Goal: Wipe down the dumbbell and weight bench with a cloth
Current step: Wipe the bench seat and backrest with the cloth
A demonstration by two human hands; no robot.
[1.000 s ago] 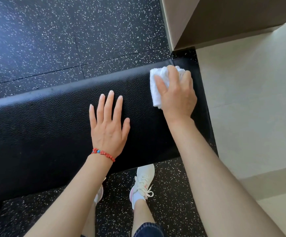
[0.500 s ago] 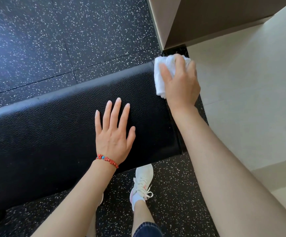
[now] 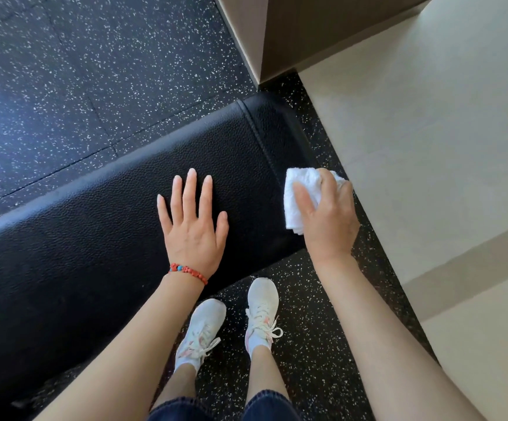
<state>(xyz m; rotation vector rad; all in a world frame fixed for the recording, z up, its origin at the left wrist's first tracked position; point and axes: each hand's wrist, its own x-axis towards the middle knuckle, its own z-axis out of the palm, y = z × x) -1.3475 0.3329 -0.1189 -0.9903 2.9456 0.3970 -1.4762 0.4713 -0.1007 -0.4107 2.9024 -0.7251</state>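
The black padded weight bench runs from the lower left to its right end near the middle of the view. My left hand lies flat on the pad, fingers spread, with a red bead bracelet on the wrist. My right hand grips a folded white cloth against the bench's right end face, near its front corner. No dumbbell is in view.
Black speckled rubber flooring surrounds the bench. A beige tiled floor begins just right of the bench end. A brown wall corner stands behind the bench end. My two white sneakers stand right in front of the bench.
My right hand has carried the cloth from the far corner of the bench's right end down along the end toward its front corner. My left hand stays flat on the pad.
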